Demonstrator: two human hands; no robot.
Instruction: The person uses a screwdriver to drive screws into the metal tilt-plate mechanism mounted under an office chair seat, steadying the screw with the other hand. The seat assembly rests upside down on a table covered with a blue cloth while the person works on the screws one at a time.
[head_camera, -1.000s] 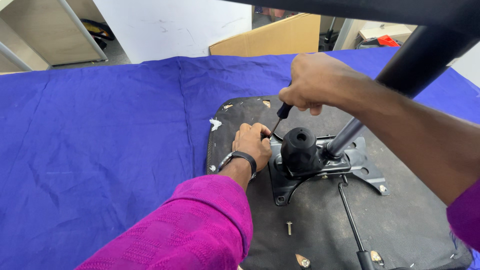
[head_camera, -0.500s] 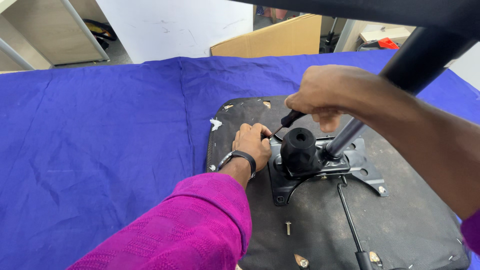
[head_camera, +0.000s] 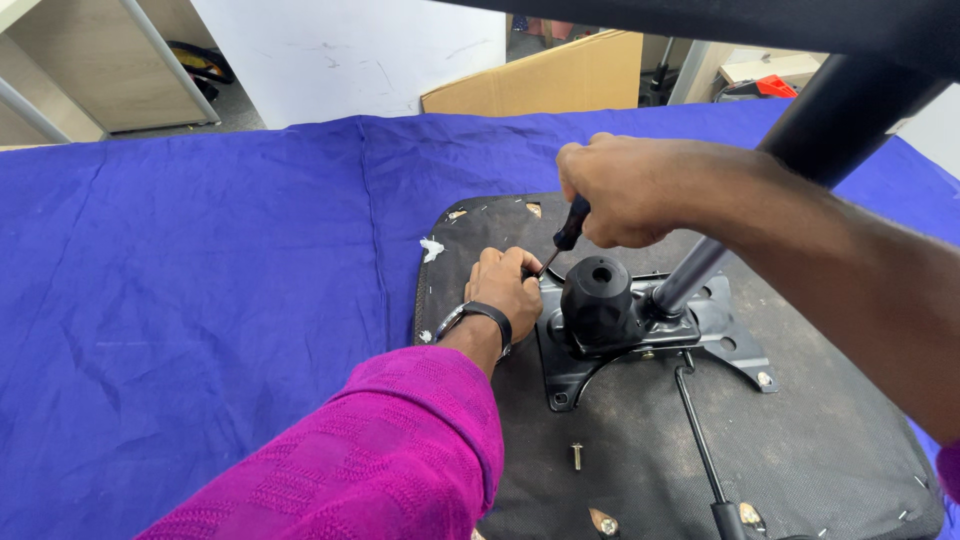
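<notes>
Right hand (head_camera: 625, 190) grip wrapped tight on the screwdriver (head_camera: 565, 232), tip down at the black mechanism plate (head_camera: 640, 325), frame centre. Left hand (head_camera: 503, 285) fingers pressed together against the plate's left edge. Loose bolt (head_camera: 577, 456) lies below on the seat base (head_camera: 800, 440).

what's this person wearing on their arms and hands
Both hands are bare, no gloves. The left arm wears a magenta knitted sleeve with a woven check texture, and a dark wristband or watch sits at the left wrist. The right forearm is uncovered; a magenta edge shows near its elbow.

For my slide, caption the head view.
Right hand drives a screwdriver at a chair mechanism plate; left hand steadies the tip.
</notes>
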